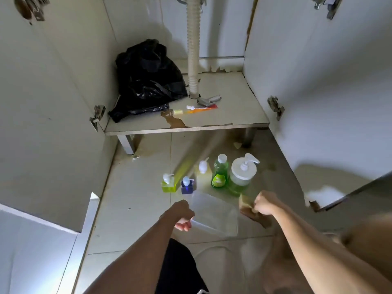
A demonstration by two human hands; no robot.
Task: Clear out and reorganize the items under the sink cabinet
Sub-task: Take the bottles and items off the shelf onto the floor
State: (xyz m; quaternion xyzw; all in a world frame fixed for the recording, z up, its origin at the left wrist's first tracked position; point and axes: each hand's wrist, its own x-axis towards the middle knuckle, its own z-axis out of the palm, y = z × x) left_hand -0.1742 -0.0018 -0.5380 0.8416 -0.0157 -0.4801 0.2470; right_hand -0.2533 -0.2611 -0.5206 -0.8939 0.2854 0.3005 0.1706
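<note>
The left hand [182, 217] grips the near-left rim of a clear plastic tub [214, 215]; the right hand [264, 203] pinches a sponge [246, 205]. The tub looks light, stiff and slippery, best held by its rim.

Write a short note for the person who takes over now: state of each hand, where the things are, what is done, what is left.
Left hand grips the near left rim of the clear tub on the floor. Right hand holds a sponge beside the tub's right edge.
Done: five bottles stand on the floor in front of the cabinet, behind the tub.
Left: on the shelf remain a black bag, toothbrushes and a metal part by the drain hose. The shelf surface is peeling and stained. The tub looks empty.
</note>
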